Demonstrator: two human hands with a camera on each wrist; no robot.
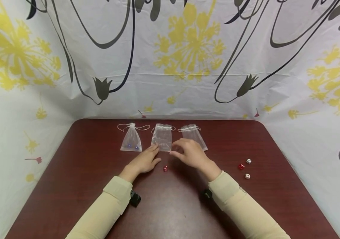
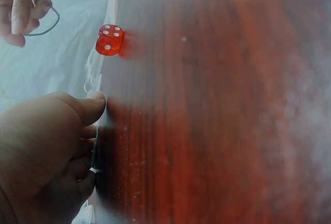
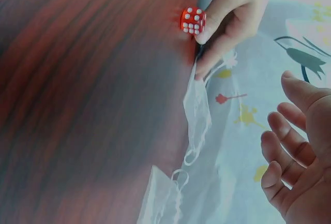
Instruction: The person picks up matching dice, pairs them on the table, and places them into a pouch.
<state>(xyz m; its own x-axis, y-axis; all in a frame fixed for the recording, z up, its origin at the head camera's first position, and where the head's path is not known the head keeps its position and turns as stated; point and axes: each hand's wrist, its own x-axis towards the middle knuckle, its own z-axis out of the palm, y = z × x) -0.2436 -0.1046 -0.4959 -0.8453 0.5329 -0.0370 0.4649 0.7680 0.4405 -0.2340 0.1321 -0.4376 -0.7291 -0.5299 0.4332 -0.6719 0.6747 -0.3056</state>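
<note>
My left hand [image 1: 143, 162] lies on the table with fairly straight fingers, the fingertips on the lower left corner of the middle sheer white drawstring pouch [image 1: 163, 135]. My right hand [image 1: 191, 154] hovers before the middle and right pouches, fingers loosely bent; the right wrist view shows the palm [image 3: 302, 151] holding nothing. Partly behind it lies the right drawstring pouch [image 1: 192, 132]. Between the hands, a little nearer the camera, sits a translucent red die [image 1: 165, 168] with white pips, apart from both hands. In the left wrist view this die [image 2: 109, 40] shows beyond the left thumb.
At the left a tied pouch [image 1: 131, 139] holds small blue pieces. On the right lie a red die [image 1: 241, 166] and two white dice, one farther back [image 1: 248, 161] and one nearer [image 1: 247, 176]. A patterned cloth [image 1: 164, 99] hangs behind the dark red table [image 1: 170, 212].
</note>
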